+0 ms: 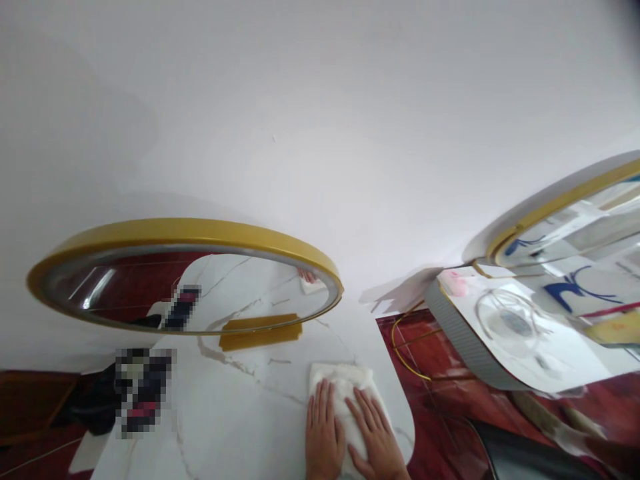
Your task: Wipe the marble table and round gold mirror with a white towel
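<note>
A folded white cloth (345,375) lies on the white marble-patterned tabletop (240,413), close to its rounded right end. My left hand (324,430) presses flat on the cloth's left part, fingers stretched forward. Beside it, my right hand (374,433) rests on the cloth's right part with its fingers spread and the thumb out to the side. Neither hand grips the cloth; both palms lie over it and hide its middle.
Behind the table a gold-framed oval mirror (200,230) hangs on the white wall, above a gold bracket (260,335). A blurred dark item (147,393) lies at left. To the right stand a second white table (520,327), another gold-framed mirror (565,203) and a black seat (525,453).
</note>
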Motion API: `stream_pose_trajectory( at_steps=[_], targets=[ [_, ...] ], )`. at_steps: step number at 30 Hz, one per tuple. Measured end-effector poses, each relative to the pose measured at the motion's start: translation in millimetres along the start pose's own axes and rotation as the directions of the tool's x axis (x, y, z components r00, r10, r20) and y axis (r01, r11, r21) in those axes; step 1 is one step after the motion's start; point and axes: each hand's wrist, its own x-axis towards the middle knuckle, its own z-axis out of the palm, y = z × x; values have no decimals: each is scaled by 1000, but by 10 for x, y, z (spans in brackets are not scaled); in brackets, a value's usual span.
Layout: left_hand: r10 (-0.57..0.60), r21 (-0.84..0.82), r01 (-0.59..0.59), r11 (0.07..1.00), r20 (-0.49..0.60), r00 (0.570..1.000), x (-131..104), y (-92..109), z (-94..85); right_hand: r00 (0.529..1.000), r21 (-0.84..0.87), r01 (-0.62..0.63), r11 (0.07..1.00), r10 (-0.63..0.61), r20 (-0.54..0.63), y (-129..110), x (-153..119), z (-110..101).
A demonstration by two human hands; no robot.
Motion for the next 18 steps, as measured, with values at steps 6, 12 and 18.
stream_pose_trajectory(
  at_steps=[6, 12, 18],
  targets=[
    [5, 25, -4, 1000, -27, 1000, 240, 163, 43, 998, 37, 27, 999, -28, 49, 328, 143, -57],
    [-30, 64, 33, 997, -47, 998, 523, 181, 50, 994, 74, 56, 996, -62, 88, 515, 417, -93],
    [-91, 76, 100, 992, -111, 990, 878, 131, 91, 994, 107, 64, 992, -73, 79, 673, 827, -123]
  ],
)
